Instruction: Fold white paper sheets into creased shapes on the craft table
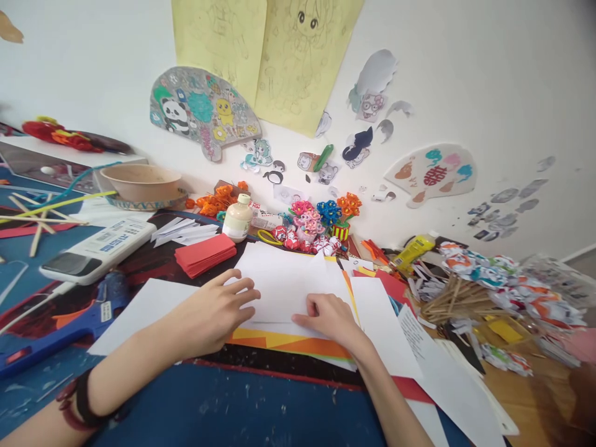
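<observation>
A sheet of white paper (279, 279) lies in front of me on top of yellow and orange sheets (288, 343). My left hand (222, 310) is over its left side, fingers bent and spread apart, with nothing seen between them. At the near right part of the sheet is my right hand (331, 318), its fingers curled and its thumb along the paper's near edge. A faint crease or edge line runs between the two hands. The undersides of the fingers are hidden.
Left are a blue glue gun (100, 316), a white device (100, 248) with a cable and a red paper stack (205, 254). Behind stand a glue bottle (237, 218) and pipe-cleaner flowers (310, 220). White sheets (377, 316) and wooden sticks (451, 298) lie right.
</observation>
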`<state>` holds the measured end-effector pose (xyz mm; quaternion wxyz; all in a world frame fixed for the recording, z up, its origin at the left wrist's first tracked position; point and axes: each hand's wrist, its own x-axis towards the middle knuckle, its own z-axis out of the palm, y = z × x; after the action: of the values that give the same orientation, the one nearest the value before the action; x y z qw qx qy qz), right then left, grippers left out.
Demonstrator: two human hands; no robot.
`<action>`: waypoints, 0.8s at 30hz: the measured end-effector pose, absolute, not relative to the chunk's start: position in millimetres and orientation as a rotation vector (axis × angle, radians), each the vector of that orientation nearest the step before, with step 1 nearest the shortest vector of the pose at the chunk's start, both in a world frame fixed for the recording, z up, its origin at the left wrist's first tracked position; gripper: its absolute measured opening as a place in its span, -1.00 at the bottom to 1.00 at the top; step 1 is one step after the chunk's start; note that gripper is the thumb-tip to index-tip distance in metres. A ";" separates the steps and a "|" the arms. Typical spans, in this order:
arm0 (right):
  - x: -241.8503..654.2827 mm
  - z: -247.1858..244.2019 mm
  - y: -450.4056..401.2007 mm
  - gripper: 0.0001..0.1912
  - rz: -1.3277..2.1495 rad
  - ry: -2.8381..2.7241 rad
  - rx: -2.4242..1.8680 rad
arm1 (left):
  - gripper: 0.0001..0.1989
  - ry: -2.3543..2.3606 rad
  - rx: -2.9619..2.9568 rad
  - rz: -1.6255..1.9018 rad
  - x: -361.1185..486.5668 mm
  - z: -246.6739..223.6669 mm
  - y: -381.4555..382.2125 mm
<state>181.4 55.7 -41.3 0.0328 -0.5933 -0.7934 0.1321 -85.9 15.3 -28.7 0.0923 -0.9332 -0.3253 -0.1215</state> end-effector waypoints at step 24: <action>230.6 -34.5 65.2 -0.65 0.546 -2.377 -1.962 | -0.80 -0.913 -2.833 -0.301 -55.9 -26.2 18.8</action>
<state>230.6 65.2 -34.5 0.0055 -0.6267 -0.7594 0.1744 -55.9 18.8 -26.2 0.0747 -0.9443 -0.3043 -0.1003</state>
